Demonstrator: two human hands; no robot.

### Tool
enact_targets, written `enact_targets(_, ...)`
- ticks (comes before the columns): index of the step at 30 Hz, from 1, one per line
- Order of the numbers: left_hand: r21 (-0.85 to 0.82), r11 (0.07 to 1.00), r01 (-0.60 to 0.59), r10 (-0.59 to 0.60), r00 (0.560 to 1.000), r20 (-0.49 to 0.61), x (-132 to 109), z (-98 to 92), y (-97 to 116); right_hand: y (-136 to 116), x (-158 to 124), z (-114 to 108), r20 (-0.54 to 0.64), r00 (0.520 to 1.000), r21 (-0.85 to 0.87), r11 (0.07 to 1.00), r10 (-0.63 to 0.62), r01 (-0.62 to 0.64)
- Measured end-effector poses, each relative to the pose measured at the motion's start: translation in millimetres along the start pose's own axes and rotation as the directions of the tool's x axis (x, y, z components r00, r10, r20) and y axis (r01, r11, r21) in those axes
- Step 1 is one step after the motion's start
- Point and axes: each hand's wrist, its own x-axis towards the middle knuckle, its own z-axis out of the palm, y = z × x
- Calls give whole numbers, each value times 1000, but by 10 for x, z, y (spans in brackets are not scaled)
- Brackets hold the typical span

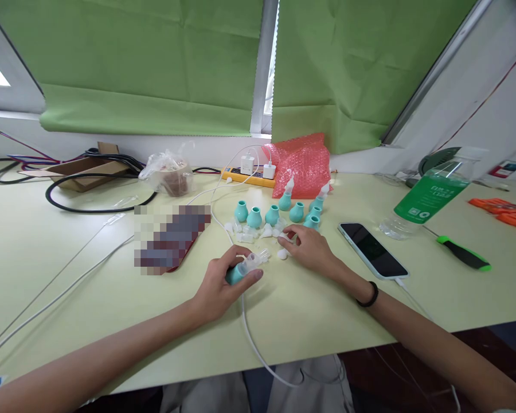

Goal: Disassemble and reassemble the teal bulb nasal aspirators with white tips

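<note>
Your left hand (221,282) is closed around a teal bulb (235,275) with a clear nozzle (253,261) at its mouth, tilted just below the centre of the frame. Your right hand (312,248) has its bent fingertips at the small plastic pieces (246,237) near the centre, and I cannot tell whether it grips one; more bulbs (272,215) stand just above them.

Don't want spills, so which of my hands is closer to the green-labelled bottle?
Right. Your right hand is left of the green-labelled bottle, at the small white pieces; your left hand is farther left and nearer you, holding a teal bulb.
</note>
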Motion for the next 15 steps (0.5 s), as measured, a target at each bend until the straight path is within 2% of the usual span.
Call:
enact_targets(4, 93, 995, -20, 13, 997, 73, -7, 21, -9, 14, 18, 15, 46, 999, 88, 996, 2, -6)
enact_targets(8, 201, 976, -89, 66, 991, 119, -29, 22, -4, 11, 16, 17, 56, 997, 134, 990, -58, 50)
enact_targets(11, 293, 930, -220, 203, 975, 90, -42, 44, -35, 13, 9, 14, 69, 994, 195, 978, -90, 75)
enact_targets(15, 336, 860, -384, 398, 917, 31, -39, 68, -89, 29, -9, 35, 112, 988, 298, 952, -110, 72)
